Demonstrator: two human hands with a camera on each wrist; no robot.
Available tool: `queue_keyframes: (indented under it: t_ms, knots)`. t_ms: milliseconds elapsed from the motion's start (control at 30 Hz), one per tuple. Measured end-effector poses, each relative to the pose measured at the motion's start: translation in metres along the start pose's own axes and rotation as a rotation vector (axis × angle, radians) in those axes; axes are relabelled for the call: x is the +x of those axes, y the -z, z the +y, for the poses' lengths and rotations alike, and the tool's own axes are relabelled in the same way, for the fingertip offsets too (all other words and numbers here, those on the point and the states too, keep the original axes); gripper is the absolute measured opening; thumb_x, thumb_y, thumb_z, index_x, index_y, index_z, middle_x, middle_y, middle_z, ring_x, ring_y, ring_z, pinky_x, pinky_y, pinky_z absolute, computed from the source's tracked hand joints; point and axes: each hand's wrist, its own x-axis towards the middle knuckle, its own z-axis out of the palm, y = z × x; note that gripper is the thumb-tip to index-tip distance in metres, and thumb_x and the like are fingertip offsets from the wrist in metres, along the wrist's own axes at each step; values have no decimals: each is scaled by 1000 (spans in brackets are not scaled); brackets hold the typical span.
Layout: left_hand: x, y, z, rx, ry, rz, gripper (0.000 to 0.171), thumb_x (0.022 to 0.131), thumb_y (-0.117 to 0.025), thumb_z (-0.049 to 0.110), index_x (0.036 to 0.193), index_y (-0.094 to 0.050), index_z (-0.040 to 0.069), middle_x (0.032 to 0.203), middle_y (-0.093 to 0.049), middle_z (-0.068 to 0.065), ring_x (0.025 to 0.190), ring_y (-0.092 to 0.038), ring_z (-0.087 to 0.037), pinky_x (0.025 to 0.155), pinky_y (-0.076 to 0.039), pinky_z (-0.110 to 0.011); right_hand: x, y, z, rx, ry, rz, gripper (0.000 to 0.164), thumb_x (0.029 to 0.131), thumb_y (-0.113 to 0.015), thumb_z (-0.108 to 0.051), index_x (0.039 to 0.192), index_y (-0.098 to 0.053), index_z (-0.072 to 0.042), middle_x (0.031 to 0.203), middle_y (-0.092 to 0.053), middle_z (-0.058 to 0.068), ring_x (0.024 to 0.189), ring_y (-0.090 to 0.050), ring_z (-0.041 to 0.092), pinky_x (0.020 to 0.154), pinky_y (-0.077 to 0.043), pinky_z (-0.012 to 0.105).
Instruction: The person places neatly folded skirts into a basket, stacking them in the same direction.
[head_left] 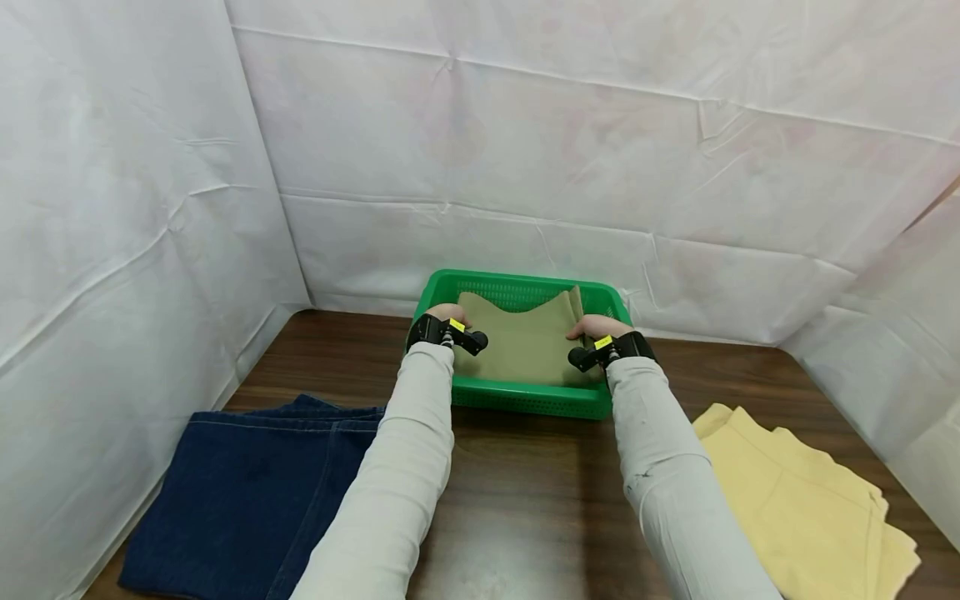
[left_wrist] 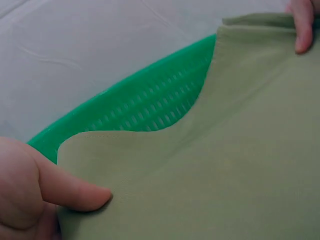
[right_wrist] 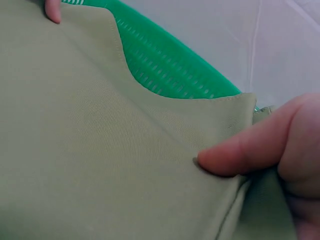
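Note:
A folded olive-green cloth garment (head_left: 517,342) lies within the green plastic basket (head_left: 532,398), its curved top edge toward the basket's far wall. At its left side my left hand (head_left: 450,314) grips the fabric, thumb on top, as the left wrist view shows with the hand (left_wrist: 30,190). My right hand (head_left: 600,326) pinches the opposite side; in the right wrist view its thumb (right_wrist: 235,152) presses the cloth near a folded edge. The fingers under the fabric are mostly hidden.
Folded dark blue jeans (head_left: 247,492) lie on the brown wooden table (head_left: 510,500) at the left. A pale yellow folded garment (head_left: 810,508) is at the right. White sheeting (head_left: 525,150) hangs behind the basket and along both sides.

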Motion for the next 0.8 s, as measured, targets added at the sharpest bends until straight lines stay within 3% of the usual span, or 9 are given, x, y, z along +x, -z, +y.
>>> queue_keyframes:
  t_ms: [67,167,233,300,367,433,533,667,800]
  knots:
    - [74,-13,-50,153,-79,-20,21,86,-62,32,77,-71,16,62,-52,-2,55,-47,-19,55,-42,-31,8,0,3,-66,48,-3,31,94,-45,-18,116,-42,5,135,-21,25,87,-37,25,67,-39,27]
    - [170,-31,-110,202,-58,-58,22,84,-62,40,82,-71,20,72,-57,-3,62,-50,-20,57,-43,-33,24,3,9,-133,105,-4,18,94,-46,-16,78,-47,-6,113,-37,19,88,-35,24,72,-36,25]
    - [217,-39,-138,227,-42,-72,25,82,-63,44,86,-70,21,81,-60,-4,67,-52,-21,58,-44,-34,34,5,14,-157,116,-2,27,93,-48,-17,68,-42,-13,97,-38,12,83,-36,23,71,-36,26]
    - [249,-45,-158,198,-11,-80,29,80,-64,46,85,-71,18,83,-60,-6,69,-52,-24,57,-44,-36,40,7,16,-171,113,-8,28,93,-49,-17,66,-42,-14,91,-36,9,80,-36,22,70,-36,27]
    - [268,-50,-169,269,-43,-86,28,80,-65,45,81,-70,18,80,-61,-6,66,-51,-24,53,-43,-36,43,7,16,-206,108,-1,22,92,-48,-17,72,-46,-10,94,-38,11,83,-37,23,72,-37,30]
    - [274,-52,-174,372,-108,-97,26,80,-66,44,74,-69,19,74,-60,-5,62,-49,-23,49,-41,-35,48,7,18,-259,106,-5,16,92,-48,-17,83,-52,-4,104,-42,15,89,-39,26,79,-39,33]
    - [279,-55,-179,563,-221,-97,24,83,-64,40,70,-67,20,68,-58,-3,58,-45,-22,48,-37,-35,62,12,26,-305,114,-18,27,90,-52,-22,103,-55,2,119,-42,20,98,-42,30,87,-40,40]
    - [281,-55,-181,594,-206,-90,20,83,-64,37,73,-67,20,74,-61,-1,63,-49,-21,53,-40,-37,83,19,41,-204,90,-62,27,84,-59,-29,95,-57,-4,100,-48,14,82,-46,25,74,-44,37]
    - [290,-52,-184,522,-145,-89,20,80,-66,42,78,-69,22,83,-63,0,72,-54,-20,59,-45,-38,46,6,23,-140,24,-16,14,87,-51,-16,86,-56,-3,77,-45,6,64,-44,20,62,-43,31]
